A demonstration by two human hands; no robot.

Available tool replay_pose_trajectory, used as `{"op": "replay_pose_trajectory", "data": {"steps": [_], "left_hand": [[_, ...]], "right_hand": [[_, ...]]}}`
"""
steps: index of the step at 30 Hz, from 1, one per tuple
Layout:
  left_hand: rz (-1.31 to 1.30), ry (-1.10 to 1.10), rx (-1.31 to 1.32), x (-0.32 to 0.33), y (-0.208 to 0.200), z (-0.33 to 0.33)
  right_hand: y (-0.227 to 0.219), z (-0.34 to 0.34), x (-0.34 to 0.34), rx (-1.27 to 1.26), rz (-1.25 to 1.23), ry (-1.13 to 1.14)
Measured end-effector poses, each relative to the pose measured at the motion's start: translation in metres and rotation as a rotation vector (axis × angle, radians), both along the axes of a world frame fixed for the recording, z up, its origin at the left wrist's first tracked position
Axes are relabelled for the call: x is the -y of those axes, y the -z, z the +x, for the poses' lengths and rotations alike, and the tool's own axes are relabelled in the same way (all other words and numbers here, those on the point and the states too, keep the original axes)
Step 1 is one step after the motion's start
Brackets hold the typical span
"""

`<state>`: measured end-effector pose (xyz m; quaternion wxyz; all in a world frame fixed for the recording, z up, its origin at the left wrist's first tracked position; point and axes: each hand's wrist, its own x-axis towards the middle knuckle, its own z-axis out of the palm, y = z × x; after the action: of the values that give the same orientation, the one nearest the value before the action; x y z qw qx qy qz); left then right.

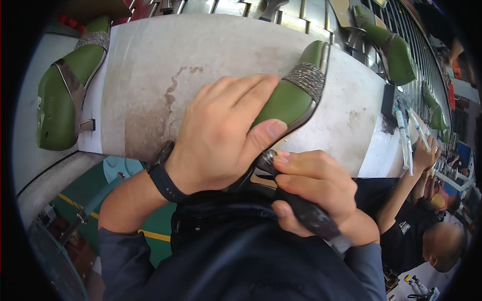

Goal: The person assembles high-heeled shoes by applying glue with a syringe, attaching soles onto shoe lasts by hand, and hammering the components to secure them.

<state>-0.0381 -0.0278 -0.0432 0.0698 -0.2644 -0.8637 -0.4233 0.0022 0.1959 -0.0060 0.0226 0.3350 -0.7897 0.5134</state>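
My left hand point(223, 123) lies across a green shoe last point(286, 105), its fingers closed over the last's side. The last wears a sandal with a braided, sparkly strap point(306, 80) and a thin sole along its right edge. Its heel end is hidden under my hand and against my body. My right hand point(321, 183) grips a tool with a dark handle point(314, 215) beside my left thumb. The tool's working end is mostly covered by my fingers, so its kind is unclear. A dark rounded piece point(267, 160) shows at my right fingertips, close to the sole edge.
Another green last with a sandal point(70, 98) lies at the left end of the worn pale worktop point(241, 45). More sandal lasts point(396, 55) rest on the metal roller conveyor behind. Syringe-like tubes point(404, 135) lie at the right, near a co-worker's hand point(427, 153).
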Motion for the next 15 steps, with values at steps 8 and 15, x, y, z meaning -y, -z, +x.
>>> {"op": "replay_pose_trajectory", "data": {"steps": [8, 15], "left_hand": [[-0.066, 0.133, 0.230, 0.011, -0.019, -0.009], [-0.178, 0.048, 0.236, -0.044, -0.033, -0.028]], "right_hand": [[0.004, 0.017, -0.025, 0.350, -0.187, 0.119], [0.007, -0.019, -0.045, 0.444, -0.513, 0.320]]}}
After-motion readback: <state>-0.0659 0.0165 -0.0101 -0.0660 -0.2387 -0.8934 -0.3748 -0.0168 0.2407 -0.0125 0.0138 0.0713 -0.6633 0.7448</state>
